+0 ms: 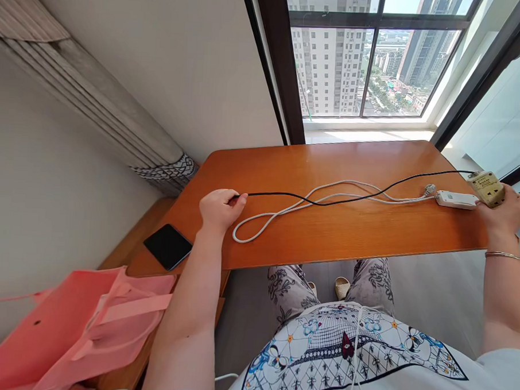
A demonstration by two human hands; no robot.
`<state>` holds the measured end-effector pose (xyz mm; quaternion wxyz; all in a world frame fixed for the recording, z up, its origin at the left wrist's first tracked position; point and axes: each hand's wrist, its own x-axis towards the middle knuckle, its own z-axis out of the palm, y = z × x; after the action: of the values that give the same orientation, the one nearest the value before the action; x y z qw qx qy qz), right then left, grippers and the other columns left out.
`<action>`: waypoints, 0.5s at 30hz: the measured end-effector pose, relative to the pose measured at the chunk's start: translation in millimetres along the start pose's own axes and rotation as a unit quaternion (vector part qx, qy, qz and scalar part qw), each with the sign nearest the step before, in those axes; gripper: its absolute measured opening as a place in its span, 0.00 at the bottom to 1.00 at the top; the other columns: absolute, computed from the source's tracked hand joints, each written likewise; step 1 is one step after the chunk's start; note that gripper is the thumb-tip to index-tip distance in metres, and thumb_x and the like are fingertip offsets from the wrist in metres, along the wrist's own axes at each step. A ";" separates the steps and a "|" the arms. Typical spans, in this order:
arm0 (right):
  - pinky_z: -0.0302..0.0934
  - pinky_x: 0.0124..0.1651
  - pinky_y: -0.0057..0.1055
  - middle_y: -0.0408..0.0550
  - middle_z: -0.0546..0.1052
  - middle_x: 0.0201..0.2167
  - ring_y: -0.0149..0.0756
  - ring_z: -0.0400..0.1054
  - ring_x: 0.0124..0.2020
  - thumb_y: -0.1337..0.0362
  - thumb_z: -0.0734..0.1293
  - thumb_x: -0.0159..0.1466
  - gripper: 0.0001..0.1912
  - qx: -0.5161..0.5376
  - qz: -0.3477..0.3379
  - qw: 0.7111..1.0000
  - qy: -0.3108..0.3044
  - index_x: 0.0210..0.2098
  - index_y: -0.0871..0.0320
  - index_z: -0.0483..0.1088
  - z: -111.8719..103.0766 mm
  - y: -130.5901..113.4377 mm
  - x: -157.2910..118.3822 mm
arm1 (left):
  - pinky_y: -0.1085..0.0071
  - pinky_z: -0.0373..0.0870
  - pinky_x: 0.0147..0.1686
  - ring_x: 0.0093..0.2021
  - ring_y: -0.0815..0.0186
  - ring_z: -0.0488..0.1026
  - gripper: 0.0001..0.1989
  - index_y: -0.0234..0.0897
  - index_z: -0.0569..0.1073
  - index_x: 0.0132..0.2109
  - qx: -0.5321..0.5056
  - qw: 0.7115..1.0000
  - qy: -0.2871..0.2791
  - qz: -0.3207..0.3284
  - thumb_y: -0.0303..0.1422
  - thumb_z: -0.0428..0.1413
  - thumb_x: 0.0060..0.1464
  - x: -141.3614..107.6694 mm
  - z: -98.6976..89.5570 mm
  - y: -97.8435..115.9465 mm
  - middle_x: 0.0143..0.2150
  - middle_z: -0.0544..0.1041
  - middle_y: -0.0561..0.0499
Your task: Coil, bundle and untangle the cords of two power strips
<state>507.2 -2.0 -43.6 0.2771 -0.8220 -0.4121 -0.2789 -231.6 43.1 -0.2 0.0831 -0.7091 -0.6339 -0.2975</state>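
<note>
My left hand (222,210) is closed in a pinch on the end of a black cord (328,204), over the left half of the wooden table. The cord runs slackly to the right into a cream-coloured power strip (488,189). My right hand (507,210) grips that strip at its near side, above the table's right edge. Beside it lies a white power strip (457,199), its far end close to my right hand. Its white cord (259,216) is laid in a long loop across the tabletop, under the black cord, with a plug (429,190) near the strip.
The wooden table (370,237) stands before me, against a window (373,68). A black phone (168,246) lies at its left end. Pink fabric bags (91,320) rest at the lower left. A gathered curtain (112,119) hangs along the left wall.
</note>
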 end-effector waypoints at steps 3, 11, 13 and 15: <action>0.53 0.52 0.60 0.71 0.74 0.49 0.64 0.65 0.55 0.62 0.69 0.55 0.30 -0.013 0.031 0.995 -0.098 0.58 0.56 0.75 -9.5 -16.9 -1.3 | 0.62 0.62 0.36 0.34 0.56 0.71 0.20 0.42 0.63 0.24 0.035 0.998 -0.047 0.028 0.49 0.48 0.57 -0.1 2.6 4.2 0.25 0.70 0.45; 0.41 0.66 0.61 0.76 0.70 0.61 0.62 0.58 0.66 0.69 0.64 0.59 0.33 -0.053 0.028 0.970 -0.236 0.64 0.65 0.69 -17.2 -34.8 -0.1 | 0.61 0.66 0.40 0.46 0.51 0.74 0.22 0.41 0.77 0.34 0.117 0.970 -0.190 0.101 0.51 0.47 0.59 -0.6 6.6 12.5 0.38 0.80 0.41; 0.43 0.64 0.64 0.77 0.69 0.61 0.63 0.56 0.68 0.69 0.65 0.59 0.34 -0.030 0.010 0.972 -0.233 0.65 0.64 0.68 -12.8 -34.1 -0.2 | 0.60 0.67 0.41 0.48 0.49 0.74 0.24 0.39 0.78 0.38 0.121 0.961 -0.220 0.114 0.53 0.48 0.60 -0.3 9.1 16.6 0.41 0.80 0.40; 0.45 0.63 0.67 0.77 0.67 0.64 0.64 0.53 0.70 0.67 0.66 0.58 0.34 0.000 -0.015 0.972 -0.235 0.65 0.62 0.67 -8.1 -35.3 -0.8 | 0.59 0.68 0.43 0.49 0.47 0.74 0.26 0.38 0.79 0.42 0.122 0.955 -0.243 0.117 0.55 0.48 0.59 0.9 12.8 21.6 0.45 0.81 0.39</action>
<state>475.5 10.0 -30.5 0.1683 -0.8581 -0.4781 -0.0822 -207.1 46.2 -4.5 0.0466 -0.8139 -0.5786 -0.0248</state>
